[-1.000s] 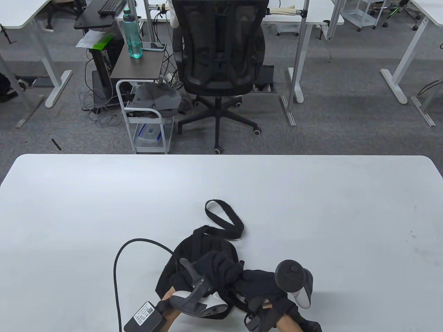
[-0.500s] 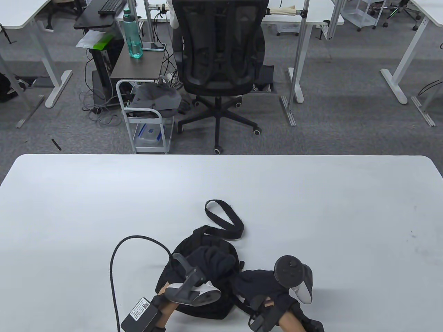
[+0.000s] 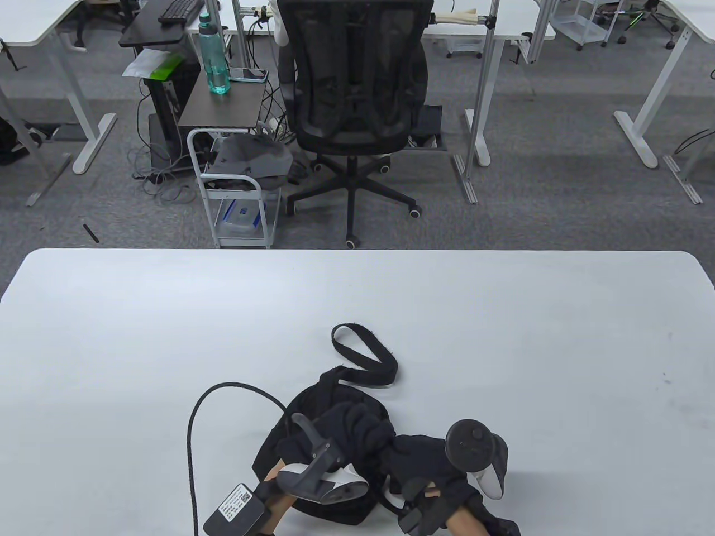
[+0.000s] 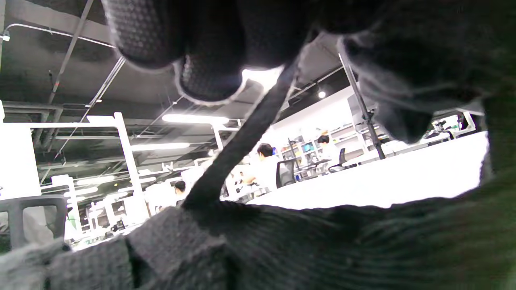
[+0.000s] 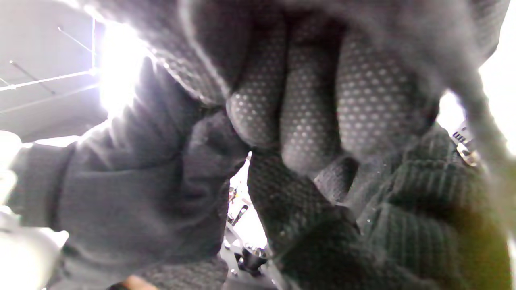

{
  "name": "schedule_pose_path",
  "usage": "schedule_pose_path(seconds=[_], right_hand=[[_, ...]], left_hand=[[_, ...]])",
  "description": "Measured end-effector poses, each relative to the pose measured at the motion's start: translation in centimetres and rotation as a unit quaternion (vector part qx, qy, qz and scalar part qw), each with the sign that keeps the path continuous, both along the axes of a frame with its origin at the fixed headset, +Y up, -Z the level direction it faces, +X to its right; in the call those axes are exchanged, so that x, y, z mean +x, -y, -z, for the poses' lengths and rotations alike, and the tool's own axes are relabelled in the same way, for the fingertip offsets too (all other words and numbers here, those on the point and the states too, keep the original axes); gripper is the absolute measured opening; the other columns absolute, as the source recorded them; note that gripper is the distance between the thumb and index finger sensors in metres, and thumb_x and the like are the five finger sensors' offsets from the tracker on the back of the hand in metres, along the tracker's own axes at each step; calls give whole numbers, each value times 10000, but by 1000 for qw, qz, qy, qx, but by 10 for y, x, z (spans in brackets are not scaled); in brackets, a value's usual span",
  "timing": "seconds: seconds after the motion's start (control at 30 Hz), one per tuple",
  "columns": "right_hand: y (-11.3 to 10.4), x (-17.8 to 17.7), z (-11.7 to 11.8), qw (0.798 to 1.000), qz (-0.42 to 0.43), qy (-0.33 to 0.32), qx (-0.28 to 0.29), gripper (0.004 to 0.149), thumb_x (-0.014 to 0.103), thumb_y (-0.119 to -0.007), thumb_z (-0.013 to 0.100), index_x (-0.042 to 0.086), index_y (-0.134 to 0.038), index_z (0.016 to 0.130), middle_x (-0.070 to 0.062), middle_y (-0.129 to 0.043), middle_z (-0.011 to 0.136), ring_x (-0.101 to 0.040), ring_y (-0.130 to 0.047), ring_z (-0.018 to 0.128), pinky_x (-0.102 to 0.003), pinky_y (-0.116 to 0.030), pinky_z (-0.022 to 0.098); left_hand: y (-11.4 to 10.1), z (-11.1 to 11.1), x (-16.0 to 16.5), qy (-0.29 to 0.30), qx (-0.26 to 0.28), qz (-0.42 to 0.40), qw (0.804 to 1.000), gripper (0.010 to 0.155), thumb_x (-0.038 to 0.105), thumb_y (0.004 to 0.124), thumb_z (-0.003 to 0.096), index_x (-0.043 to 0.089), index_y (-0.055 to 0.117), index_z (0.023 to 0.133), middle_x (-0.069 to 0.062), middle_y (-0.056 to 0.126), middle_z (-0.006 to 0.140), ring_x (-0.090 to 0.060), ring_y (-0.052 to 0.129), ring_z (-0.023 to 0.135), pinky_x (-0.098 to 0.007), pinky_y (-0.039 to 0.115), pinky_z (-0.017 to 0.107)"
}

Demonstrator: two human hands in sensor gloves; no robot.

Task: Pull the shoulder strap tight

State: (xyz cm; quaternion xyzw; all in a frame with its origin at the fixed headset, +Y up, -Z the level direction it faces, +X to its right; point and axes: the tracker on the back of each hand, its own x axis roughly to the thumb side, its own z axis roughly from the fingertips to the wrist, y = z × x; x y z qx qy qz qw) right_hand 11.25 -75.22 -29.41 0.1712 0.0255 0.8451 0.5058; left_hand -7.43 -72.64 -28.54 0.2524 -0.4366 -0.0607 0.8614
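From above we see the small black fabric backpack (image 3: 329,413) near the white table's (image 3: 111,335) front edge, both gloved hands meeting over it. Our left hand (image 3: 357,432) pinches a taut black webbing strap (image 4: 238,149), visible only from its wrist. Our right hand (image 3: 424,455) is curled; its hold we cannot tell.

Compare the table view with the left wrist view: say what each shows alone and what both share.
Only the table view shows the strap's loose loop on the table, the right hand and the chair. Only the left wrist view shows a strap running taut up to the left hand's fingers. Both show the black bag and left hand.
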Motion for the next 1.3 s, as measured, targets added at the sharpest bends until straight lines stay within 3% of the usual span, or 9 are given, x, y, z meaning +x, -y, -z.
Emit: schedule_pose_path(seconds=[0.5, 0.6, 0.7, 0.8, 0.9, 1.2, 1.3], right_hand=[[-2, 3, 2, 999, 10, -30, -21, 367, 332, -862, 423, 33, -1036, 546, -165, -1095, 473, -340, -1052, 312, -551, -814, 425], [1, 3, 3, 999, 7, -28, -26, 368, 342, -869, 421, 53, -1014, 596, -178, -1072, 550, -366, -1038, 387, -574, -782, 455], [2, 1, 3, 1000, 0, -17, -12, 513, 439, -843, 431, 24, -954, 712, -212, -1010, 669, -395, -1003, 488, -593, -747, 487], [4, -4, 1, 1000, 1, -2, 1, 511, 451, -828, 433, 22, -969, 673, -204, -1030, 623, -382, -1017, 448, -584, -764, 470], [1, -3, 0, 1000, 15, 13, 11, 431, 385, -849, 420, 26, -1006, 600, -186, -1068, 534, -356, -1040, 367, -564, -799, 439], [-3, 4, 1, 998, 62, 4, -3, 358, 314, -864, 414, 37, -1003, 593, -173, -1070, 531, -345, -1043, 363, -559, -804, 443], [-4, 5, 2, 998, 58, 1, 1, 362, 321, -863, 416, 38, -1010, 587, -165, -1077, 518, -337, -1048, 354, -553, -808, 444]], left_hand=[[-6, 11, -20, -35, -7, -15, 999, 644, 458, 565, 307, 312, 555, 934, 102, 869, 732, -176, 935, 745, -381, 811, 579], [-6, 6, -17, -34, 13, -6, 999, 638, 450, 575, 312, 290, 567, 929, 88, 875, 727, -182, 940, 737, -380, 814, 575], [-9, -2, -10, -14, 33, -3, 999, 637, 453, 574, 312, 291, 567, 929, 88, 876, 727, -181, 941, 737, -377, 815, 575], [-11, -10, -2, 2, 46, -6, 999, 638, 450, 582, 309, 290, 570, 927, 82, 876, 729, -187, 939, 739, -381, 813, 576], [-8, -12, 1, -1, 63, 14, 998, 636, 454, 575, 310, 295, 568, 926, 88, 874, 731, -182, 938, 741, -377, 813, 580], [-12, 1, -13, -20, 16, -30, 999, 638, 444, 578, 311, 295, 566, 930, 83, 873, 737, -190, 934, 748, -390, 805, 583], [-13, 3, -13, -22, 40, -14, 999, 641, 458, 563, 306, 317, 558, 931, 108, 872, 733, -169, 939, 747, -378, 813, 579]])
